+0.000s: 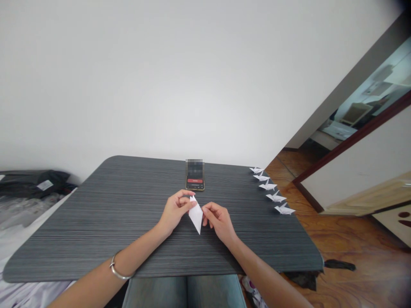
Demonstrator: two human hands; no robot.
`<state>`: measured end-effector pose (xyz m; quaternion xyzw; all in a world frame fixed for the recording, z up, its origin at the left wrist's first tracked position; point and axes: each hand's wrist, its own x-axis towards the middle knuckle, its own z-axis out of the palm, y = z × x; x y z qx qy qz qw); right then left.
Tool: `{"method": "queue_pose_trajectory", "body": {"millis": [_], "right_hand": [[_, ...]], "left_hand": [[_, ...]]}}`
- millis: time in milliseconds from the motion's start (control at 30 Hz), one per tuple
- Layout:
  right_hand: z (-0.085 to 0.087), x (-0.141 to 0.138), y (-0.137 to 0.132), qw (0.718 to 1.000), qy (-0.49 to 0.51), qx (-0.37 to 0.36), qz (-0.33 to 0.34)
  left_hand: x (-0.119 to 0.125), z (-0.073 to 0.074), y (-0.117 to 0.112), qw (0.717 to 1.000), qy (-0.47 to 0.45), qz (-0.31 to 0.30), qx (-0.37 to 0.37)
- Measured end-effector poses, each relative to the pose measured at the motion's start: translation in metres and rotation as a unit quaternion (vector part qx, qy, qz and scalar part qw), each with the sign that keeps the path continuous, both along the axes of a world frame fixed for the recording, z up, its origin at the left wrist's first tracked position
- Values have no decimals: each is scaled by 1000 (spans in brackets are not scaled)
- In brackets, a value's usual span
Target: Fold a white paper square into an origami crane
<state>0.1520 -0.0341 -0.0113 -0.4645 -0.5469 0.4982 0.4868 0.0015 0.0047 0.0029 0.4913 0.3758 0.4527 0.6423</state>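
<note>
A piece of folded white paper [196,217], shaped like a narrow diamond, is held just above the dark table [128,222]. My left hand [176,210] pinches its upper left part between thumb and fingers. At its right corner, the thumb and fingertips of my right hand [218,219] are closed on the paper's edge. The paper's lower point hangs free toward me. A split tip shows at its top beside my left fingers.
Several folded paper cranes [267,186] stand in a row along the table's right edge. A phone [195,175] lies beyond my hands, near the white wall [192,85]. Black bags [35,182] are piled left of the table. A doorway [353,107] opens at right.
</note>
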Motion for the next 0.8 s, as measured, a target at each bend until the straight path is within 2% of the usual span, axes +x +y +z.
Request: {"method": "queue_pose_trajectory", "body": {"millis": [100,467,667,733,800], "right_hand": [[2,-1,0,1000,-5,5,6],[1,0,-2,1000,17,2,21],[-3,-2,-1,999,-12,-4,30],[-4,-1,-1,999,-28,3,19],[-5,0,0,999,-39,16,-22]], "left_hand": [[2,-1,-1,1000,3,-19,-2],[1,3,-1,1000,-14,5,-25],[2,0,-2,999,-9,-25,-28],[3,-1,-1,1000,-7,-26,-16],[4,-3,-1,1000,2,-7,11]]}}
